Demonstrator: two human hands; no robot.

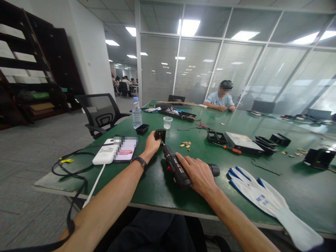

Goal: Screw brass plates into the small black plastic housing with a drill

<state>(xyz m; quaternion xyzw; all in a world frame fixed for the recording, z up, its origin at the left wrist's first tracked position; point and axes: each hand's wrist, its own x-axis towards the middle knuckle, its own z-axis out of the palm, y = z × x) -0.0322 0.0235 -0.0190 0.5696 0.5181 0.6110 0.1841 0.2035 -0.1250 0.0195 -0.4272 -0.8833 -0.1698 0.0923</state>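
My left hand (151, 143) is closed round a small black plastic part (160, 134), holding it upright on the green table (147, 182). My right hand (198, 173) grips a black electric screwdriver (175, 168) with red markings. Its bit points up and away into the lower edge of the black part. A few small brass pieces (186, 144) lie just right of the part.
A phone and white power bank (115, 151) with cables lie at the left. A water bottle (137, 113), black tray (142, 128) and plastic cup (167, 122) stand behind. White gloves (265, 197) lie at the right, beyond them black parts and a red-handled screwdriver (231, 149). A person sits at the far end.
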